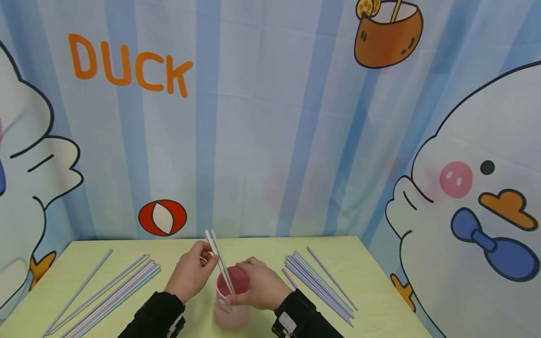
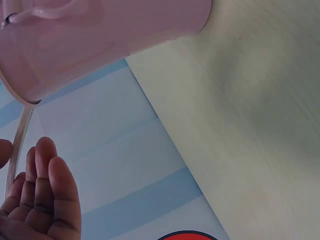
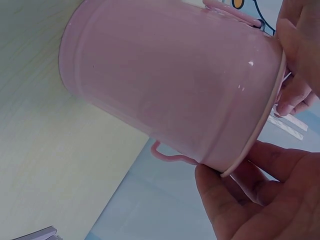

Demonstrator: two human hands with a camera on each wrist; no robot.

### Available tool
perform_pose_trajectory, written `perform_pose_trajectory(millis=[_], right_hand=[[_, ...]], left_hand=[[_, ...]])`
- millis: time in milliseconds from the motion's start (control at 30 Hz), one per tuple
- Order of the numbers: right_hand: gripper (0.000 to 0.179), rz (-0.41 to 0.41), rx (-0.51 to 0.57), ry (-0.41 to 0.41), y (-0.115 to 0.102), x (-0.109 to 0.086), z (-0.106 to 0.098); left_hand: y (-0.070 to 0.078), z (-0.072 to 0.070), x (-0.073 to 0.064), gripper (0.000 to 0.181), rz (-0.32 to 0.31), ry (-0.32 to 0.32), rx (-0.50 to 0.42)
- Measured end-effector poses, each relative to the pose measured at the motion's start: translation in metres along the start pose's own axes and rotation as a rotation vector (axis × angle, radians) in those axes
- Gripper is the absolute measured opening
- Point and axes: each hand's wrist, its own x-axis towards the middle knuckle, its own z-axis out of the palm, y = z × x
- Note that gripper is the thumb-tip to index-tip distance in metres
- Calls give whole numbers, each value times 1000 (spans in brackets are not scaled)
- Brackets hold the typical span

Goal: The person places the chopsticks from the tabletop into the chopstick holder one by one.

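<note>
A small pink pail (image 1: 231, 318) with side handles stands at the table's front middle, its reddish inside showing. Two pale straws (image 1: 224, 270) lean in its mouth and stick up past the rim. My left hand (image 1: 192, 272) pinches a whitish straw between thumb and fingers above the rim. On the right side, my right hand (image 1: 266, 284) grips the pail's rim, its fingers over the edge. The right wrist view shows the pail (image 3: 160, 80) close up, with the right hand's fingertips (image 3: 215, 195) at the rim by a handle. The lower straw ends are hidden inside.
Several pastel straws (image 1: 122, 291) lie spread on the yellow table (image 1: 190, 324) at left. Another bunch of straws (image 1: 319, 286) lies at right. Behind the table hangs a striped blue curtain (image 1: 262, 141) printed with ducks.
</note>
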Motion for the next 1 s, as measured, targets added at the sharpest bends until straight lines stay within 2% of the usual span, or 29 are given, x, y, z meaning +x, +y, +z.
perform_pose_trajectory(millis=[267,433,633,700,833,933,1000], right_hand=[[75,-21,10,14,2,-2,2],[77,-15,2,20,2,-2,3],[77,3,-8,20,1,-1,6],[77,7,-8,18,1,-1,5],[77,1,-8,16,0,-1,4],[78,-1,-7,16,0,-2,2],[78,3,-6,14,0,-2,1]], left_hand=[[-3,3,-5,22,-5,-25,34],[-17,-3,-10,17,3,-43,99],[-52,-20,-16,16,-2,-77,290],[-66,-28,-19,17,31,-72,377],[-96,-48,-25,21,140,-13,534],[-115,-60,-29,24,170,21,625],[-126,-66,-30,26,155,11,672]])
